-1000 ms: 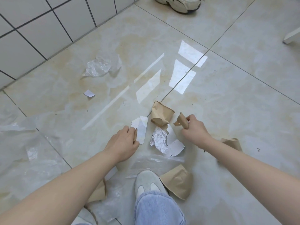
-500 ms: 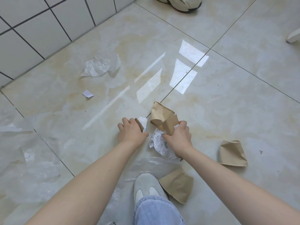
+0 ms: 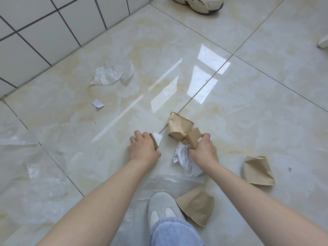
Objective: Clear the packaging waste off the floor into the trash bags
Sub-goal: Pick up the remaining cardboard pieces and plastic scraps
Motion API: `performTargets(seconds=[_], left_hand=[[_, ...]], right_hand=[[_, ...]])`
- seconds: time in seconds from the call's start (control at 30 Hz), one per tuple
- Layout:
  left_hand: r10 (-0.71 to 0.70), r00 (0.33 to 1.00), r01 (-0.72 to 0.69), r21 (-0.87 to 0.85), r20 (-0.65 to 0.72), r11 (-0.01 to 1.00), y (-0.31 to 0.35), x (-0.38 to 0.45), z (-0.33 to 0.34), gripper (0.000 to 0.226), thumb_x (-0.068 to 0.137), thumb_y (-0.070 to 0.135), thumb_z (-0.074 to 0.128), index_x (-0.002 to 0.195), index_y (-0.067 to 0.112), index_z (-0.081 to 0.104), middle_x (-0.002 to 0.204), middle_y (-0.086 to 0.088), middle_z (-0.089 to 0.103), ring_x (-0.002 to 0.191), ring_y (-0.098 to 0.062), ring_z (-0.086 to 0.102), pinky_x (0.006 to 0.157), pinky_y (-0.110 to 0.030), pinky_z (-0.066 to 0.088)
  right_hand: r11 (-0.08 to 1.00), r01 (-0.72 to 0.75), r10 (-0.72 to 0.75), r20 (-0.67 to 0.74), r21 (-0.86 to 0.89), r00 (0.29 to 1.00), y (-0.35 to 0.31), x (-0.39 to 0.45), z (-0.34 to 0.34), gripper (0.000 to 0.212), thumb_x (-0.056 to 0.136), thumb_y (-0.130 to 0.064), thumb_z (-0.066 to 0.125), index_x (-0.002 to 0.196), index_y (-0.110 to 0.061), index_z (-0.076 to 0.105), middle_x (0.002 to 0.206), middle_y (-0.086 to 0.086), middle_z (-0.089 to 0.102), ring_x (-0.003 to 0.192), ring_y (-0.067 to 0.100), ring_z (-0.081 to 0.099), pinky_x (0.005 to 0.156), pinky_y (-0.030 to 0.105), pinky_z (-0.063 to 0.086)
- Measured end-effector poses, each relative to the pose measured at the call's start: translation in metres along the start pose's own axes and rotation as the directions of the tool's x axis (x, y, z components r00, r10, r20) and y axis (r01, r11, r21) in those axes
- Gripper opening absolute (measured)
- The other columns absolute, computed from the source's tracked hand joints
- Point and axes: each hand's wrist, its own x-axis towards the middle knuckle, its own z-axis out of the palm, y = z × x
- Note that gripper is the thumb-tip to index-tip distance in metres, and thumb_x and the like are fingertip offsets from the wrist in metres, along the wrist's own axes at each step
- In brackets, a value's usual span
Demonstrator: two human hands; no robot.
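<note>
While both arms reach down over the glossy beige floor tiles [image 3: 266,112], each hand is closed on waste. The left hand [image 3: 142,149] has its fingers curled round a white paper scrap [image 3: 158,137] with a strip of brown card behind it. The right hand [image 3: 204,151] grips a small brown paper piece [image 3: 193,139] and the top of a crumpled white sheet [image 3: 184,158] (faint print shows on it), which trails onto the floor below the wrist. Just at twelve o'clock from the right hand lies a crushed brown paper cup [image 3: 179,126], touching the held brown piece. Two more flattened brown cups lie apart: one at three o'clock of the right forearm [image 3: 257,170], one beside the person's grey shoe [image 3: 197,205] at six o'clock. Clear plastic film [image 3: 170,181] lies under the shoe [image 3: 163,205]; a crumpled clear wrapper [image 3: 111,72] sits at ten o'clock near the white tiled wall [image 3: 44,32], a tiny white scrap [image 3: 97,103] below it. More clear plastic sheeting [image 3: 32,171] spreads at nine o'clock.
</note>
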Motion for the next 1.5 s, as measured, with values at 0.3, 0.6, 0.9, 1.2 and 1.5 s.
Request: performTargets(seconds=[0.3,0.6,0.9,1.2,1.5], left_hand=[[0.026,0.999,-0.027,-0.041,-0.033,0.999,-0.017,-0.003,-0.006,0.043,0.076,0.021,0.06,0.11,0.005,0.039,0.116,-0.011,0.029,0.094,-0.034,0.048,0.071,-0.036,0.043],[0.072,0.993,-0.077,-0.06,-0.092,0.995,-0.044,0.008,-0.033,0.033,0.081,0.016,0.051,0.111,0.007,0.038,0.112,-0.013,0.039,0.1,-0.034,0.047,0.082,-0.04,0.041],[0.004,0.99,-0.027,-0.167,-0.139,0.986,-0.063,0.028,-0.06,0.055,0.074,0.014,0.061,0.121,0.006,0.033,0.117,-0.013,0.044,0.106,-0.036,0.046,0.081,-0.04,0.041],[-0.054,0.988,0.045,-0.067,-0.142,0.997,-0.084,0.057,-0.076,0.058,0.074,0.022,0.066,0.119,0.004,0.036,0.125,-0.016,0.034,0.112,-0.037,0.036,0.084,-0.039,0.039],[-0.043,0.984,0.046,0.012,-0.176,0.999,-0.103,0.096,-0.094,0.059,0.079,0.021,0.062,0.128,0.003,0.036,0.138,-0.013,0.03,0.126,-0.033,0.029,0.094,-0.044,0.04]], right_hand=[[0.989,-0.036,0.045,-0.055,0.143,0.997,0.009,0.011,-0.016,0.043,0.08,-0.016,0.059,0.117,-0.008,0.039,0.117,0.011,0.047,0.087,0.027,0.052,0.071,0.034,0.043],[0.993,0.068,-0.05,-0.175,0.098,0.983,0.009,0.015,-0.038,0.036,0.083,-0.01,0.051,0.117,-0.009,0.039,0.108,0.009,0.053,0.09,0.03,0.053,0.071,0.037,0.044],[0.978,0.187,-0.187,-0.014,0.09,0.982,-0.02,-0.004,-0.027,0.044,0.076,-0.018,0.059,0.114,-0.016,0.037,0.099,0.002,0.05,0.085,0.023,0.052,0.058,0.029,0.037],[0.632,0.64,-0.531,0.357,-0.438,0.769,-0.015,-0.022,0.007,0.048,0.076,-0.035,0.06,0.116,-0.024,0.037,0.109,0.003,0.039,0.075,0.03,0.051,0.056,0.033,0.04],[0.499,0.646,-0.558,0.357,-0.577,0.749,-0.037,-0.009,0.026,0.036,0.081,-0.014,0.055,0.114,-0.019,0.04,0.109,0.007,0.042,0.082,0.027,0.049,0.064,0.032,0.026]])
